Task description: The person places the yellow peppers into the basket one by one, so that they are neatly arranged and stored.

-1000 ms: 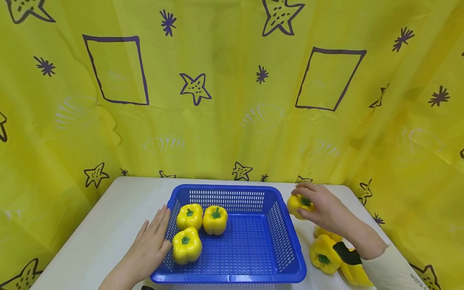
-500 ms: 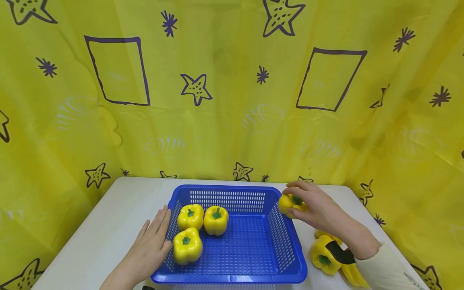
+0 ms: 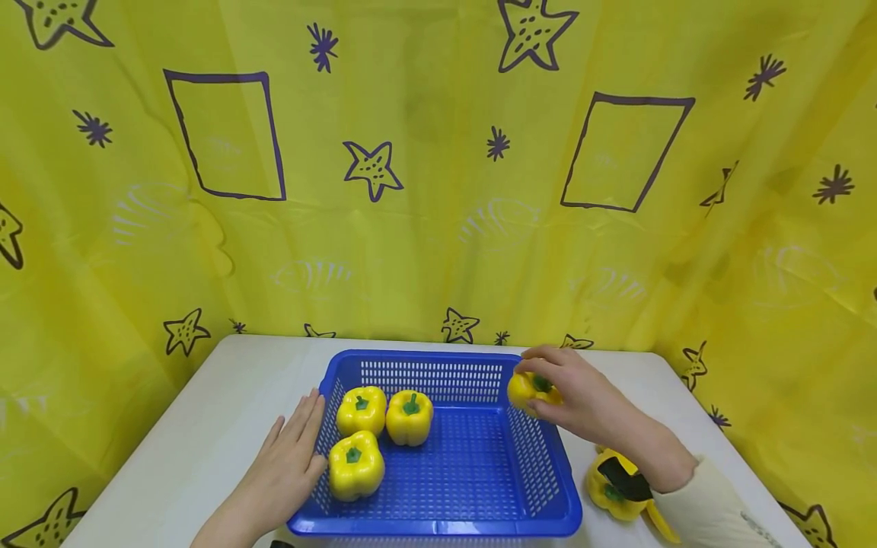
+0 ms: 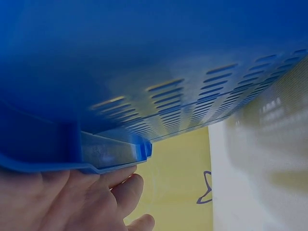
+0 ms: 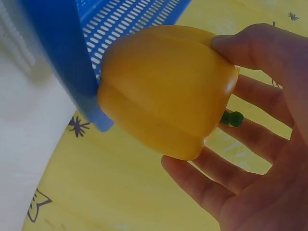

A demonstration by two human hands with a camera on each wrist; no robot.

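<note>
Fingers of the right hand (image 3: pixel 582 396) curl around a yellow bell pepper (image 3: pixel 524 390) above the blue basket (image 3: pixel 438 525) rim; lowering it clear of the rim beside the three peppers (image 3: pixel 409 417) inside seems wise, while the flat left hand (image 3: pixel 288 457) steadies the basket.

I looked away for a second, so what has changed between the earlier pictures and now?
The right hand, holding a yellow pepper, has carried it leftward from above the table to over the right rim of the blue basket. The left hand stays flat against the basket's left side, and the three peppers inside have not moved.
</note>
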